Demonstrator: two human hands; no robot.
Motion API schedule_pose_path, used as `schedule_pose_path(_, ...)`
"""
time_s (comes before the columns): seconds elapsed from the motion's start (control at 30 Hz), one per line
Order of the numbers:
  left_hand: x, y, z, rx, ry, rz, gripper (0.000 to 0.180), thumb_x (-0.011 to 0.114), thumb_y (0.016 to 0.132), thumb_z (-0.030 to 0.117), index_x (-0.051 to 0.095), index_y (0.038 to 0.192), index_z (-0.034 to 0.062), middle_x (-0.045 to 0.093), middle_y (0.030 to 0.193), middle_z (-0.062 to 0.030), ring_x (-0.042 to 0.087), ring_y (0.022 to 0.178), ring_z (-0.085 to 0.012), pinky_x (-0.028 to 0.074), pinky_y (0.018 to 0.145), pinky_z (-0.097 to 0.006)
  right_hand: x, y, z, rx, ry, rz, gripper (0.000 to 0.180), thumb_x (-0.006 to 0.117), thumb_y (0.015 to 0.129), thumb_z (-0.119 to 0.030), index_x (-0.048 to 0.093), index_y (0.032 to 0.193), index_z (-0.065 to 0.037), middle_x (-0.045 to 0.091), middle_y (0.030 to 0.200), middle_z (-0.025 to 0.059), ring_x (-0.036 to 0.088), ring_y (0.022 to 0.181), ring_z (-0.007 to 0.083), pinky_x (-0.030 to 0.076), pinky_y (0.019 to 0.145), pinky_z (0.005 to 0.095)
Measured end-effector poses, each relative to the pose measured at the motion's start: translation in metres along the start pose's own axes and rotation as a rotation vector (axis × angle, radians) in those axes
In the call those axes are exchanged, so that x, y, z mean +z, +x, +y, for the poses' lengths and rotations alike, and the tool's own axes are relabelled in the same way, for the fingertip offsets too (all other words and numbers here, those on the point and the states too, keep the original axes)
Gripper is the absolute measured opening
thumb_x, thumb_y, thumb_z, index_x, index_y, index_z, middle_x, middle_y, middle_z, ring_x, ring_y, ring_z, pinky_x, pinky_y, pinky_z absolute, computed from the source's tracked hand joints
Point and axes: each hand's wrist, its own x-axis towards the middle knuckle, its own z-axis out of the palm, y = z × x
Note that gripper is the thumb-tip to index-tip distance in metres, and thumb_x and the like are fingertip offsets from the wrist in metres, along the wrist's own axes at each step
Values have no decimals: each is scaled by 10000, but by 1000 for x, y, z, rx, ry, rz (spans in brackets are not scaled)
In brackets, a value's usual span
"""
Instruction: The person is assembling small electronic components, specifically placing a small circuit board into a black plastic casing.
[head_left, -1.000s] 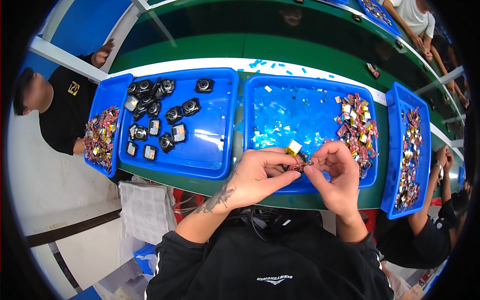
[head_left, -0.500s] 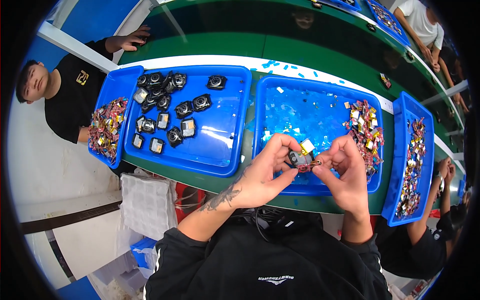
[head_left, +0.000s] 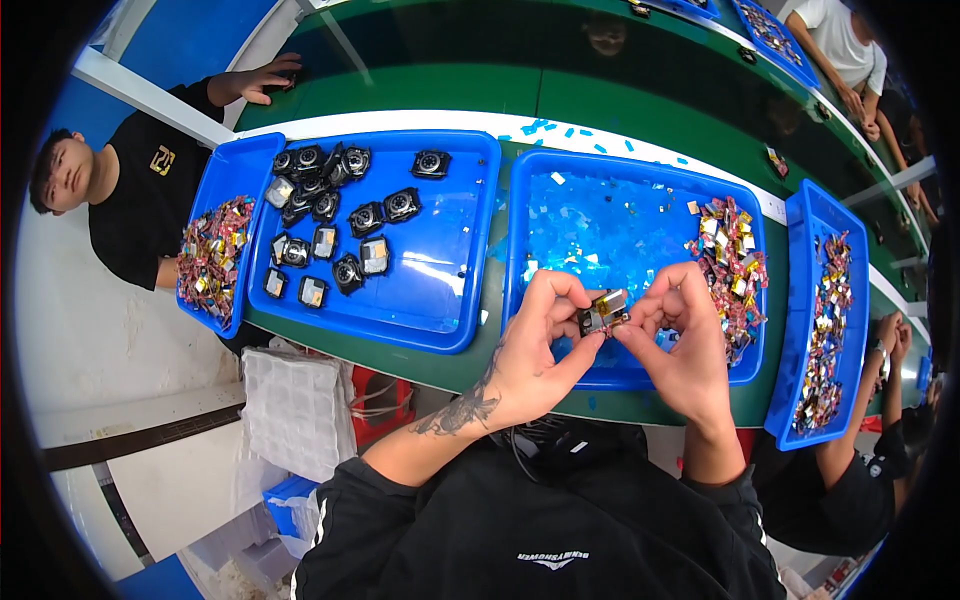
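Note:
Over the near edge of a blue tray [head_left: 520,200], my left hand [head_left: 540,345] pinches a small dark watch case [head_left: 590,322] between thumb and fingers. A silver piece with yellow tape, which looks like a small battery [head_left: 608,303], lies against the case. My right hand [head_left: 682,345] is closed at the right side of the case, its thumb and fingertips meeting the edge of the parts there. Exactly what those right fingertips grip is too small to make out. Red circuit pieces and silver-yellow parts form a heap [head_left: 732,265] at the tray's right side.
To the left, another blue tray [head_left: 425,335] holds several black watch bodies [head_left: 402,205]. Narrower trays of loose parts stand at the far left [head_left: 232,325] and right [head_left: 790,435]. Blue scraps lie along the white ledge [head_left: 620,147]. Beyond is a green belt [head_left: 450,90]; other people sit around.
The silver-yellow piece stood up from the case before and now lies closer against it. The case has turned slightly in my fingers, and my right hand has shifted a little left.

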Motion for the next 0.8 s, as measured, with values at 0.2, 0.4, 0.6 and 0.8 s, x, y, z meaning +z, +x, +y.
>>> schedule_pose_path(0.2,4,0,-1,-5,-94,7,330,556,892,-97,338,1086,57,558,1278,-186,578,1076,-129,493,825,-268,6,-4,3,44,91,78,431,703,791,81,465,1131,-36,607,876,38,600,797,74,484,647,208)
schedule_pose_path(0.4,11,-2,-6,17,-38,46,318,525,909,-96,323,1108,47,528,1295,-193,572,1046,-130,487,840,-279,21,-14,15,-76,58,196,390,678,823,71,479,1147,-16,608,923,52,612,841,89,520,668,209)
schedule_pose_path(0.6,14,-2,-3,62,-154,-27,276,470,937,-86,304,1119,40,431,1413,-244,569,1019,-125,500,812,-280,23,-15,12,-18,320,183,387,662,831,87,473,1157,-1,599,912,57,598,820,89,528,666,212)
schedule_pose_path(0.8,16,2,-5,55,-205,34,271,450,952,-75,294,1136,49,436,1404,-241,570,1025,-129,508,796,-271,33,-12,17,-87,217,248,381,634,837,107,480,1171,6,590,914,59,593,822,85,541,667,210)
